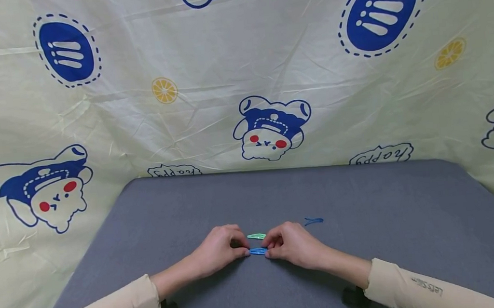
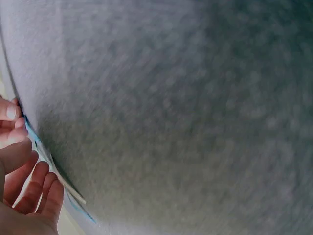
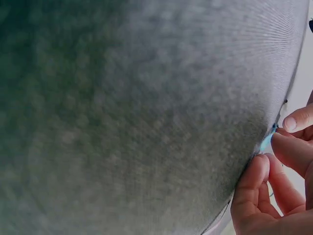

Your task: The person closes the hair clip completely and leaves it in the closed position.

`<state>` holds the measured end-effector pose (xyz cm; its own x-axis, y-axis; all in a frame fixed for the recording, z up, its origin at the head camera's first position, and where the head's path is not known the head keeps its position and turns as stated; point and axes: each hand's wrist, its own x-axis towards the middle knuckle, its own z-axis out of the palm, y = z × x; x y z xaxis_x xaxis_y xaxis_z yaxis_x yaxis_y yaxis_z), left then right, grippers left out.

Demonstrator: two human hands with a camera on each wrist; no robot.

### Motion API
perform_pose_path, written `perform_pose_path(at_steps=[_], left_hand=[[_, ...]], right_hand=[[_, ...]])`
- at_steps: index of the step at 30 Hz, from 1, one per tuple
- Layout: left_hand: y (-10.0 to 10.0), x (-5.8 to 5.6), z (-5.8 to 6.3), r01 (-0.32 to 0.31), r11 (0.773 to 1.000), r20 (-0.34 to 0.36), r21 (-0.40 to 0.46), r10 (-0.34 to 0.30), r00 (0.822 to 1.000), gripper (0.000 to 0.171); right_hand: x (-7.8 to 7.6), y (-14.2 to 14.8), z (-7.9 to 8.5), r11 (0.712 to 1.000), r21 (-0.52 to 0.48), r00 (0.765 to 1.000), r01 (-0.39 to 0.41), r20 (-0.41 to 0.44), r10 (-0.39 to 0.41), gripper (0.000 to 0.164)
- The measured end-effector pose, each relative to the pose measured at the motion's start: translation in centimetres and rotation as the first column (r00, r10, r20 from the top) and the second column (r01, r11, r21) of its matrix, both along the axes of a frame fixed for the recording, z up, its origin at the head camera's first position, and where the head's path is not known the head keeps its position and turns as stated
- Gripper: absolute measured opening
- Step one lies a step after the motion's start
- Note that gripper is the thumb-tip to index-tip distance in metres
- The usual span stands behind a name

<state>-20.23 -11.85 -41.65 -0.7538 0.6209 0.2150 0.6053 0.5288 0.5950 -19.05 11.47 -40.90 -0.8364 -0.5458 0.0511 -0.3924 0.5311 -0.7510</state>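
In the head view a blue snap hair clip (image 1: 258,251) lies crosswise between the two hands. My left hand (image 1: 221,247) pinches its left end between thumb and fingers. At its right end, the thumb and fingertips of my right hand (image 1: 297,245) pinch it. Just behind, a green hair clip (image 1: 256,236) rests on the table, its right end close to the right fingers. In the right wrist view a bit of the blue clip (image 3: 265,142) shows between the fingertips. The left wrist view catches both hands only at its left edge.
A dark blue hair clip (image 1: 313,221) with its arms spread lies behind the right hand. Grey cloth covers the table (image 1: 190,202). A pale printed curtain (image 1: 210,128) hangs behind the table's far edge and along its sides.
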Motion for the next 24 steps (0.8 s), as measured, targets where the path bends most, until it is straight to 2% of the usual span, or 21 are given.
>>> perform_pose_path(at_steps=[7,13,24], left_hand=[[-0.3,-0.1,0.7,-0.059,0.996,0.050,0.071,0.055,0.997,0.005],[0.1,-0.4,1.2,-0.065,0.992,0.053,0.112,0.059,0.997,0.006],[2.2,-0.8,2.2,-0.051,0.988,0.063,0.145,0.043,0.997,0.006]], right_hand=[[0.5,0.7,0.7,0.999,-0.015,0.999,0.031,0.039,-0.031,0.013],[0.9,1.4,1.6,0.997,-0.053,0.997,0.060,0.047,-0.057,0.016],[1.2,3.4,2.7,0.992,-0.059,0.992,0.114,-0.045,-0.117,0.020]])
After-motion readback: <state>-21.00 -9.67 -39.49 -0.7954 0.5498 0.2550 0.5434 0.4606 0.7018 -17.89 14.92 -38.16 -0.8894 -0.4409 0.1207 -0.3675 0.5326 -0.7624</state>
